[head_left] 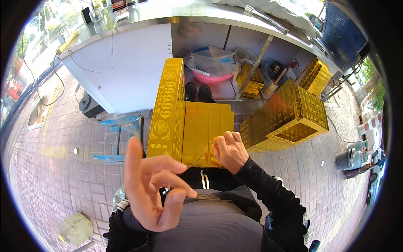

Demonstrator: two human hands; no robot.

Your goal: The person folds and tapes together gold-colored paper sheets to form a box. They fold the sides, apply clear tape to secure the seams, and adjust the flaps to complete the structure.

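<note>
My left hand (pixel 157 189) is raised close to the camera, its index finger stretched up and the other fingers bent but apart. Nearer the boxes, my right hand (pixel 230 152) is closed in a fist. A thin strand (pixel 196 162) runs between the two hands; its ends are hard to make out. Over my lap lies a block of flat gold boxes (pixel 208 130) side by side. To their left, a taller gold box (pixel 167 105) with printed patterns stands upright against them. My right fist hovers over the near right corner of the block.
At the right stands a large stack of gold boxes (pixel 289 113). Ahead is a metal-edged counter (pixel 201 19) with a white panel (pixel 121 63); a pink basin (pixel 212 79) sits under it. A blue metal frame (pixel 111 157) stands left on the brick paving (pixel 63 155).
</note>
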